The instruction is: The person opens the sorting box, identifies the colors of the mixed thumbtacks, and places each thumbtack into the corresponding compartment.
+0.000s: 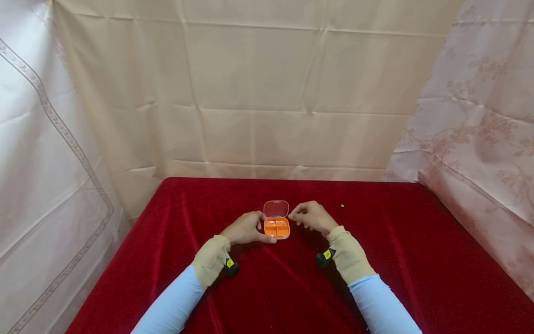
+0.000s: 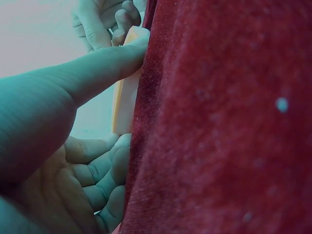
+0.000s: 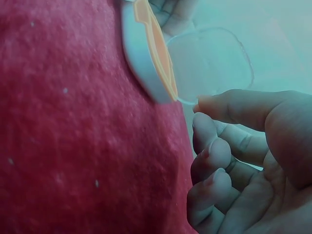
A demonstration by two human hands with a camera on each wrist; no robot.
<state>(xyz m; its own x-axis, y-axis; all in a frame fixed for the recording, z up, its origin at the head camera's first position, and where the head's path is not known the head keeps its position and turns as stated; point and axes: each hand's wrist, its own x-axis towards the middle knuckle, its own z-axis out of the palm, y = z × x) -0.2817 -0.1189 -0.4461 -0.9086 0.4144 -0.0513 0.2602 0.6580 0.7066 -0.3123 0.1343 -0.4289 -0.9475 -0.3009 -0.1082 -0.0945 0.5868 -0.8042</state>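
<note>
An orange pill box (image 1: 277,228) with four compartments lies on the red cloth, its clear lid (image 1: 276,208) raised at the back. A small yellowish bit seems to lie in a right-hand compartment, too small to make out. My left hand (image 1: 249,228) grips the box from the left, thumb at the front edge and fingers at the far side. Just right of the lid is my right hand (image 1: 314,217), its fingers curled and thumb and index tips nearly together. Whether a tiny thing sits between those tips is unclear in the right wrist view.
A small pale green pill-like piece (image 1: 342,205) lies on the red cloth (image 1: 375,260) to the right, beyond my right hand. Beige curtain (image 1: 250,93) hangs behind the table, with patterned cloth on both sides. Each wrist carries a small dark camera.
</note>
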